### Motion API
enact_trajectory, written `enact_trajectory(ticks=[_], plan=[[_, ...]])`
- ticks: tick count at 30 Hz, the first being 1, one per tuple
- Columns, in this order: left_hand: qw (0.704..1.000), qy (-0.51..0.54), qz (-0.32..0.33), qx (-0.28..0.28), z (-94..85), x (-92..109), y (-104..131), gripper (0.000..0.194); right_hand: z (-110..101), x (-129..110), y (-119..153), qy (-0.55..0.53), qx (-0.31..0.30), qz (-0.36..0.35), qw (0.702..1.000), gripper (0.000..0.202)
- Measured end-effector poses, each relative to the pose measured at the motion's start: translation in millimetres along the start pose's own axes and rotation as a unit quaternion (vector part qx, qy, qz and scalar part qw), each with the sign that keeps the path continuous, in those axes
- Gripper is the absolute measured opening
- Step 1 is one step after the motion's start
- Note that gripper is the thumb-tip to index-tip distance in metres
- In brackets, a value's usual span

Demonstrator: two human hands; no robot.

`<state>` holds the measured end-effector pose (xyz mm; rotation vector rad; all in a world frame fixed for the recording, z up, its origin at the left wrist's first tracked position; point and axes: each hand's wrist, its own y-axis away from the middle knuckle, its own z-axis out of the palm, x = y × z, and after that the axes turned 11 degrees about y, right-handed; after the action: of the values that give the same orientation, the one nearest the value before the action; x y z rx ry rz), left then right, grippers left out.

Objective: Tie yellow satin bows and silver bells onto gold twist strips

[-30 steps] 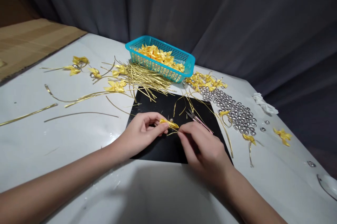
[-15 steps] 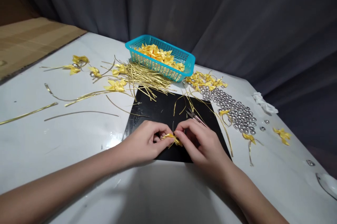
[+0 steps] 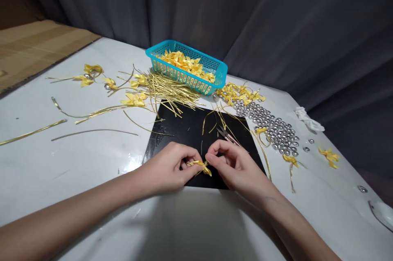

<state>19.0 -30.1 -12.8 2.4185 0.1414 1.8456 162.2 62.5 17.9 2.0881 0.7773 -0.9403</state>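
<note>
Over the black mat [image 3: 175, 146], my left hand [image 3: 175, 167] pinches a small yellow ribbon bow [image 3: 207, 169] between thumb and fingers. Part of the bow is hidden behind the fingertips. Close on its right, my right hand [image 3: 235, 165] has thumb and forefinger pressed together on what looks like a thin gold twist tie [image 3: 206, 163] at the bow's middle. Most of that tie is covered by the fingers. Scissors with pinkish handles [image 3: 229, 136] lie on the mat just beyond my right hand.
A blue basket [image 3: 222, 77] of yellow ribbon bows stands at the back. Before it lies a pile of gold twist ties [image 3: 173, 91]. Silver rings [image 3: 276, 130] spread on the right, with more bows [image 3: 241, 94] behind. Loose ties and bows lie on the left; cardboard [image 3: 39, 48] borders the table.
My right hand has drawn slightly right and down, opening a small gap between the two hands. More of the bow shows now. My left hand is nearly still.
</note>
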Motion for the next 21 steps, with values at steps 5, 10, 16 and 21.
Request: enact_trajectory(ticks=[5, 10, 16, 21], plan=[[1.0, 0.001, -0.005, -0.003, 0.2, 1, 0, 0.027, 0, 2, 1, 0.066, 0.023, -0.033, 0.997, 0.015], [1.0, -0.017, -0.004, -0.003, 0.1, 2, 0, 0.027, -1, 2, 1, 0.111, 0.045, -0.071, 0.99, 0.012], [1.0, 0.009, -0.01, -0.009, -0.4, 4, 0, 0.027, -8, -3, 0, -0.135, -0.082, 0.087, 0.984, 0.03], [0.997, 0.068, -0.03, 0.0, -0.5, 3, -1, 0.027, -7, -7, -1, -0.187, -0.057, 0.109, 0.975, 0.036]])
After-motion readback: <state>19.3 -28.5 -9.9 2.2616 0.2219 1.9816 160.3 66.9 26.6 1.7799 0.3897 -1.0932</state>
